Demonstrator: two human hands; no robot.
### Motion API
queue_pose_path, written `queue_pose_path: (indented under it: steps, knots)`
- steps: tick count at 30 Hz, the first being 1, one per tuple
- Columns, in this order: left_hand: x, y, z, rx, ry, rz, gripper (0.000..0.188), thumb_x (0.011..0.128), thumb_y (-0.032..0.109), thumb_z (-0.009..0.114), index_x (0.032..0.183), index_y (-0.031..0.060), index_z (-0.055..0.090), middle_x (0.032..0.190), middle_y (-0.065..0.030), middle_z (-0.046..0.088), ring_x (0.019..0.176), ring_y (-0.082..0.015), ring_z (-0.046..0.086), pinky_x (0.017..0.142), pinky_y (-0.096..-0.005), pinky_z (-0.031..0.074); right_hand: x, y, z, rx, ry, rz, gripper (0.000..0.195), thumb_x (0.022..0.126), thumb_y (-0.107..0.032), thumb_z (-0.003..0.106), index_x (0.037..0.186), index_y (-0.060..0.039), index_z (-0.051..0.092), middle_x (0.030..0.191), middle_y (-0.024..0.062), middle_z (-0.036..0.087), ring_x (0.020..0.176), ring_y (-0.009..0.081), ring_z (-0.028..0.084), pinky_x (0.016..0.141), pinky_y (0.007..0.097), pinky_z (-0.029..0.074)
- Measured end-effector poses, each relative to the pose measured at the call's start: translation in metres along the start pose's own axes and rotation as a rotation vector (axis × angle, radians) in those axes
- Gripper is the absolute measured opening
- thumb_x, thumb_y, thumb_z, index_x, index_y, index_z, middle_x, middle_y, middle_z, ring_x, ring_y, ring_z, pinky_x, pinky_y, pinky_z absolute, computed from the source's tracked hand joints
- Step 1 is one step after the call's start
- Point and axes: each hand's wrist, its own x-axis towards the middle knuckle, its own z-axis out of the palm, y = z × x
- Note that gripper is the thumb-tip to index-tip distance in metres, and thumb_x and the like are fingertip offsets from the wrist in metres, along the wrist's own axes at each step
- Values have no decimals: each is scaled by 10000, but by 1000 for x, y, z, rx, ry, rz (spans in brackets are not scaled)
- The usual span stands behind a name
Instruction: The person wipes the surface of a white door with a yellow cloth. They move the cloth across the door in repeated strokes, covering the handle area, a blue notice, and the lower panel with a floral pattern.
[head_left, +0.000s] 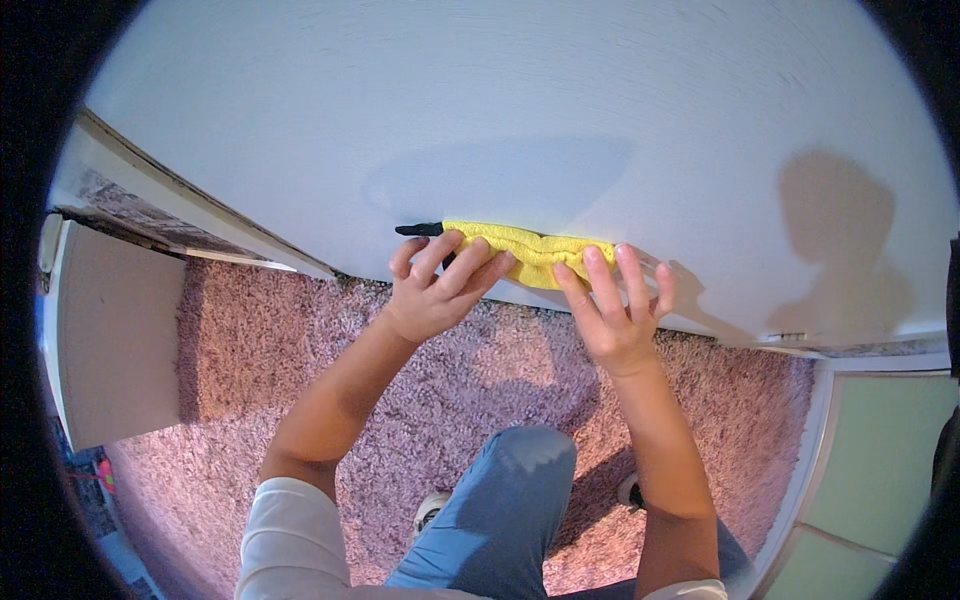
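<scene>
A yellow cloth (534, 251), folded and bunched lengthwise, lies against the lower part of a white door (480, 97). From its left end sticks out a flat black piece (420, 229); whether this is a handle or a strap I cannot tell. My left hand (435, 289) holds the left half, fingers bent over the cloth and thumb hidden. On the right half rest the fingertips of my right hand (616, 315), pressing the cloth with its fingers spread and the outer ones off it.
Pink shag carpet (450, 390) runs under the door's lower edge. At left stands a white panel or box (120, 337), by a door frame (195, 199). Pale green tiles (892, 442) lie beyond a white threshold at right. My bent knee (517, 480) is below my hands.
</scene>
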Motion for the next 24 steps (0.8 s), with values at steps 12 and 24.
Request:
queue_pose_path:
  steps: [12, 24]
  knots:
    - [105, -28, -29, -21, 341, -87, 370, 691, 228, 685, 1060, 241, 673, 1148, 6, 505, 1058, -228, 439, 879, -345, 319, 102, 26, -35, -59, 209, 73, 271, 772, -160, 654, 1034, -225, 680, 1221, 67, 539, 1135, 268, 445, 958, 387, 346]
    - [37, 23, 2, -31, 40, 8, 343, 726, 298, 681, 1068, 321, 660, 1108, 111, 517, 1016, -97, 463, 848, -337, 277, -8, 23, -26, -73, -22, 163, 274, 785, -218, 664, 1050, -284, 650, 1234, -19, 525, 1136, 213, 465, 902, 399, 335]
